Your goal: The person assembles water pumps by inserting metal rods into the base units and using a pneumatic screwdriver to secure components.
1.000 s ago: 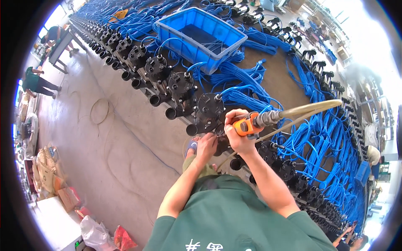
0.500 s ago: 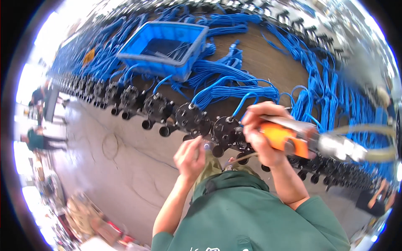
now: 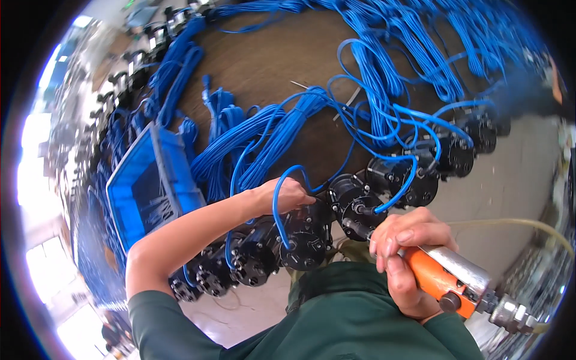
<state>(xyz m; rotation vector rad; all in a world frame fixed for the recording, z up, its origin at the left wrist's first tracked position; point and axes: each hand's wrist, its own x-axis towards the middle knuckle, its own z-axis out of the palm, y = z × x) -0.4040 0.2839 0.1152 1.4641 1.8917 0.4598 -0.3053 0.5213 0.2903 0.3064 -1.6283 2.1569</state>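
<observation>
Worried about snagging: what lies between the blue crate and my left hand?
In the head view, bundled blue cables lie between the blue crate and your left hand.

The right hand (image 3: 413, 235) grips 1 orange tool (image 3: 443, 282), its tip near a black housing (image 3: 350, 193). The left hand (image 3: 283, 194) is at 1 neighbouring housing (image 3: 303, 255); a blue bin (image 3: 181, 161) stands left.

left hand (image 3: 287, 195): most fingertips hidden at the far side of the black housing (image 3: 305, 237), contact unclear. right hand (image 3: 414, 255) covers part of the orange tool (image 3: 433, 279). hose (image 3: 510, 222) right of it cut off by the dark rim. strips (image 3: 157, 209) left of left hand too small to identify, background beyond blurred.
</observation>
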